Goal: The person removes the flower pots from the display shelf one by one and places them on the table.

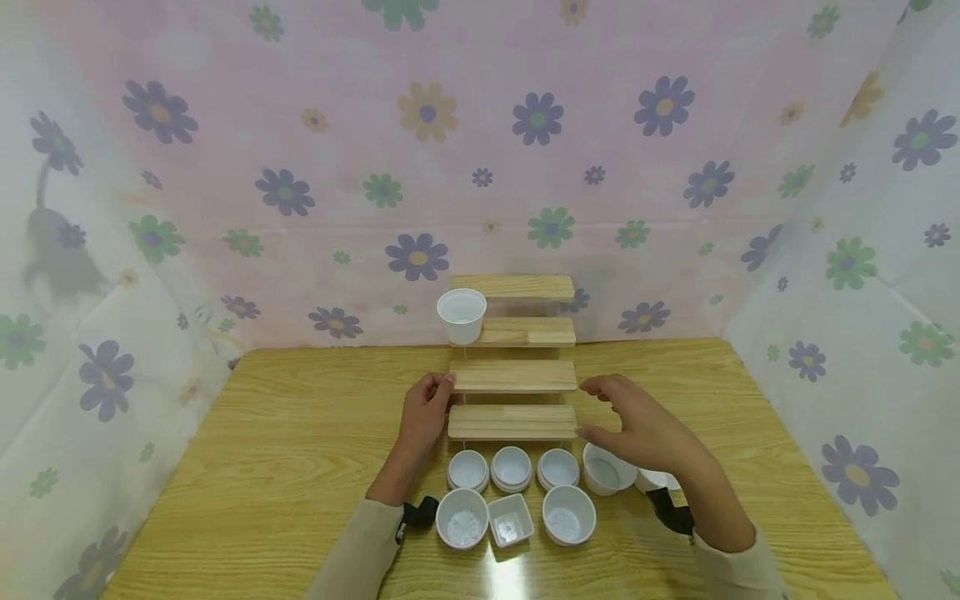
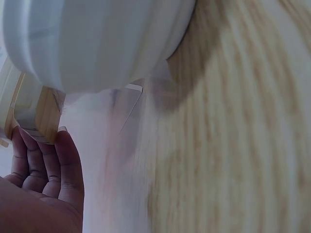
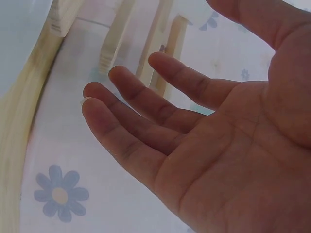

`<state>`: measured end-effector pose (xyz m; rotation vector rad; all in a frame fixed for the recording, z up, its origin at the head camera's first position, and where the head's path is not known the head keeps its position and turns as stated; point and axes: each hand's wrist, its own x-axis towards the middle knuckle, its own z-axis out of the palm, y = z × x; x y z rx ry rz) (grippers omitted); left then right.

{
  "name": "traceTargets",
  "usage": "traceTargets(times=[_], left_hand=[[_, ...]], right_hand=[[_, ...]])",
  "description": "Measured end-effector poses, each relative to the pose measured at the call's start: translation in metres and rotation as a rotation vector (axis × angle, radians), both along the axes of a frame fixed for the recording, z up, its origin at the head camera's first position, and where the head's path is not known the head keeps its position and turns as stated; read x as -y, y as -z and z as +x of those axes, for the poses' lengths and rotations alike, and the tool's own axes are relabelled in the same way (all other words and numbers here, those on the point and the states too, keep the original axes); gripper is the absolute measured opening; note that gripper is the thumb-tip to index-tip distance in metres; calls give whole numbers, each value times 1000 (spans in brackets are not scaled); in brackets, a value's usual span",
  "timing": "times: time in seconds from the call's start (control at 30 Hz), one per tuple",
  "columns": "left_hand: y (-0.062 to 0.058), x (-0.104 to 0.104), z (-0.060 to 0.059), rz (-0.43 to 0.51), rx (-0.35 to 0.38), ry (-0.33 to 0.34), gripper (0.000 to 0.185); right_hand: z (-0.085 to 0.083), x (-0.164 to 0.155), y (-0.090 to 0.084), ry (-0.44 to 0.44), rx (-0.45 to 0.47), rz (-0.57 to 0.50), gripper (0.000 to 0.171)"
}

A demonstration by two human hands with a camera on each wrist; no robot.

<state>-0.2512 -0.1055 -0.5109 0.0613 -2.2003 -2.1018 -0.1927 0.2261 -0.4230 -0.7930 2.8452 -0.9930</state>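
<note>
left hand (image 1: 423,417) fingers curled on stepped wooden rack (image 1: 513,377) at 9 o'clock | right hand (image 1: 637,425) spread, empty, 3 o'clock | wooden table (image 1: 262,467), floral cloth walls (image 1: 300,167)

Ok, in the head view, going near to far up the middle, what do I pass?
Square white cup → middle round cup of the row behind it → lowest wooden step → second step → third step → top step.

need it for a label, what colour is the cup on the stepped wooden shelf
White. The cup stands on the shelf, on its second step from the top, clearest in the head view.
</note>
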Motion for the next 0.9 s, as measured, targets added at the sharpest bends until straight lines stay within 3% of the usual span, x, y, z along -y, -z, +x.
traceTargets(times=[0.13,0.4,0.63,0.9], left_hand=[[-8,-1,4,0,2,6,23],[15,2,-7,3,-11,-8,27],[18,2,-8,5,-23,-5,29],[20,2,-8,1,-21,-7,28]], right_hand=[[-4,6,-1,2,15,-10,57],[-9,14,-5,7,2,-20,55],[-14,24,-10,43,-12,-77,51],[-25,31,-12,57,-118,-122,47]])
